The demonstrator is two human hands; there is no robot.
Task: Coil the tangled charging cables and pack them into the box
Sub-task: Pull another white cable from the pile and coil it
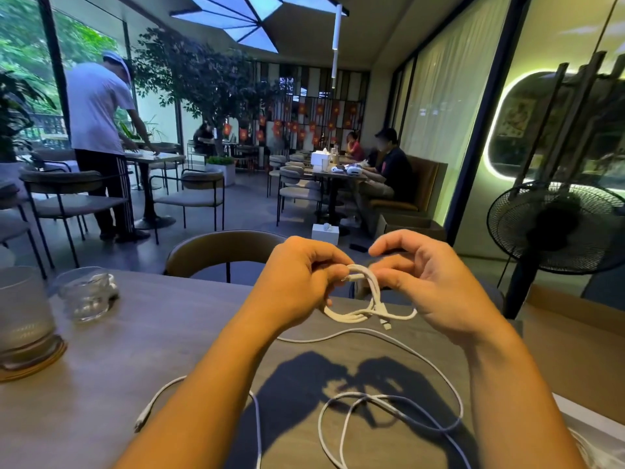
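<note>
Two hands met above the far edge of the table [135,350], slightly toward 1 o'clock from centre. Left hand [301,275]: raised clear of the tabletop, fingers curled, pinching the coiled cable [367,301], a small white bundle whose loops and one plug hung below the knuckles. Right hand [429,286]: palm turned inward, fingers curled against the same bundle from the opposite side, thumb arched above it. Loose cable [389,399]: sprawled in open loops on the tabletop at 5 o'clock, between the forearms and under the right one; a connector end [139,424] lay at 8 o'clock. Bare tabletop lay between the left forearm and the tumbler [23,316] and glass jar [88,294] at 9 o'clock. Chair [220,248]: just beyond the far edge at 11 o'clock. Fan [558,225]: at 3 o'clock, off the table.
</note>
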